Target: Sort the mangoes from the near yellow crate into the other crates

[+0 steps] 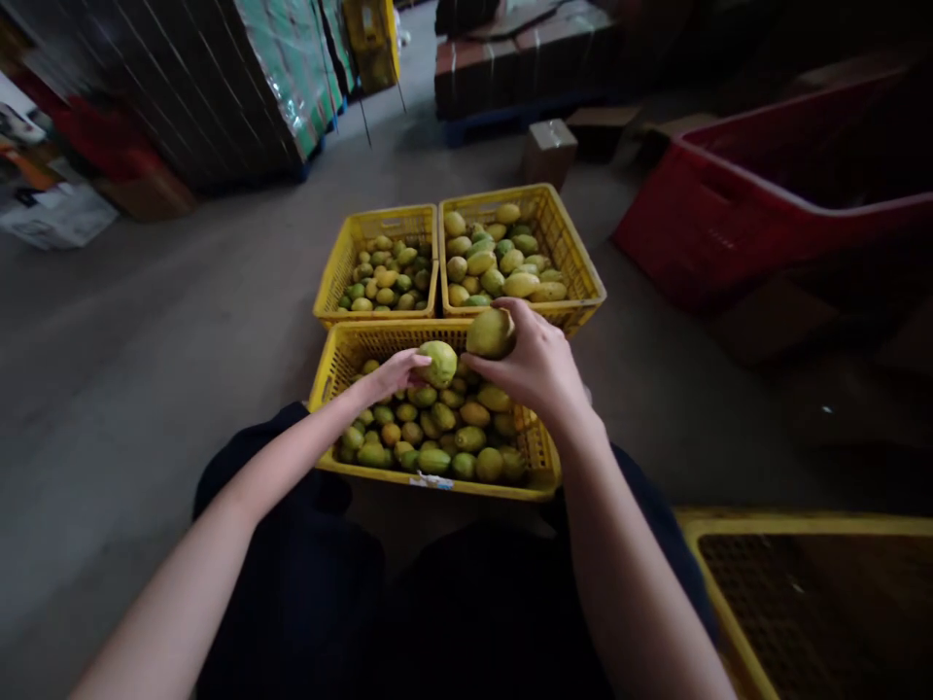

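Observation:
My left hand point(403, 372) is closed around a round yellow-green fruit point(438, 364), above the near yellow crate point(437, 484). Just to its right, my right hand point(537, 355) grips a larger, duller green-yellow fruit point(489, 333) between thumb and fingers. The two fruits are close together but apart. Beneath them the near crate holds many oval fruits point(472, 438) in green, yellow and orange-brown. I cannot tell the exact kind of fruit.
Two more yellow crates of fruit stand beyond, a left one point(328, 267) and a right one point(575, 253). A big red bin point(656, 214) is at right, another yellow crate point(802, 526) at lower right. A small carton point(552, 151) and wrapped stacks point(281, 73) stand farther back.

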{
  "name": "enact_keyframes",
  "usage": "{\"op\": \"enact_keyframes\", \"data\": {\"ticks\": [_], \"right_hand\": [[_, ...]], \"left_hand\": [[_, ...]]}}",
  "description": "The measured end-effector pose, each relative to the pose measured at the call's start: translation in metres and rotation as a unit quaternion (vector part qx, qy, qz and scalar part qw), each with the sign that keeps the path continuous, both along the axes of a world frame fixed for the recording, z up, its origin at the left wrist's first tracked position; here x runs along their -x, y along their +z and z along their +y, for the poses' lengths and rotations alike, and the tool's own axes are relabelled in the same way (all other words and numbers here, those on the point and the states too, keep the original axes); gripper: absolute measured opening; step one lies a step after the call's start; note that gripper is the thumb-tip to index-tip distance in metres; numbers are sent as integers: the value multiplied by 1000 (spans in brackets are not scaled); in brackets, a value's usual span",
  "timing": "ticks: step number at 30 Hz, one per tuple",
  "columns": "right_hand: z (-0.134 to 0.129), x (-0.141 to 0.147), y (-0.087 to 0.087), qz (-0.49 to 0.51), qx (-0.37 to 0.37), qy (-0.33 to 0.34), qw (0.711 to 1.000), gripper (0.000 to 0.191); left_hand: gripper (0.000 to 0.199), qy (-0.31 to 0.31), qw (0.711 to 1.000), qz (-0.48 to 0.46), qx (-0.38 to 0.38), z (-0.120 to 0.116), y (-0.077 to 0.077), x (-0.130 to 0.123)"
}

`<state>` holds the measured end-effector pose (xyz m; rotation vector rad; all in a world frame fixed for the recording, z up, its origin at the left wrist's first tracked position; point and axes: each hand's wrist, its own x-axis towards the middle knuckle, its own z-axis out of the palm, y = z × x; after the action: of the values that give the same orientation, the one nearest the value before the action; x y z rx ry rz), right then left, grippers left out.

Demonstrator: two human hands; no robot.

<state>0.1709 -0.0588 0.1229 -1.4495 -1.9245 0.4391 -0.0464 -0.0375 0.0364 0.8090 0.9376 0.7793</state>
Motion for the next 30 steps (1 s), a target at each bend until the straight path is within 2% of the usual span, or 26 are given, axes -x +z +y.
{"op": "enact_keyframes", "data": {"ticks": [3, 6, 8, 11, 14, 17, 22, 26, 30], "right_hand": [[-1, 9, -2, 40, -2, 37, 998, 64], [-4, 23, -9, 93, -3, 84, 992, 64], [-6, 34, -15, 141, 7, 111, 984, 63], [-8, 50, -23, 214, 28, 133, 967, 62], [-11, 59, -24, 291, 55, 145, 944, 68], [-13, 59, -21, 346, 88, 132, 925, 74], [-12, 54, -16, 415, 143, 117, 891, 74], [-8, 57, -14, 476, 170, 130, 853, 80], [-7, 59, -7, 459, 188, 155, 854, 84]], "left_hand": [[48, 27, 996, -58, -65, -9, 38, 24], [56, 78, 985, -112, -104, -22, 57, 29], [60, 113, 979, -134, -107, -29, 57, 25], [62, 154, 974, -132, -102, -35, 46, 17], [61, 160, 977, -112, -83, -41, 40, 18], [64, 137, 983, -83, -88, -47, 44, 24], [70, 95, 986, -74, -115, -54, 52, 24], [77, 109, 986, -96, -77, -53, 49, 17], [76, 161, 976, -119, -89, -46, 52, 18]]}}
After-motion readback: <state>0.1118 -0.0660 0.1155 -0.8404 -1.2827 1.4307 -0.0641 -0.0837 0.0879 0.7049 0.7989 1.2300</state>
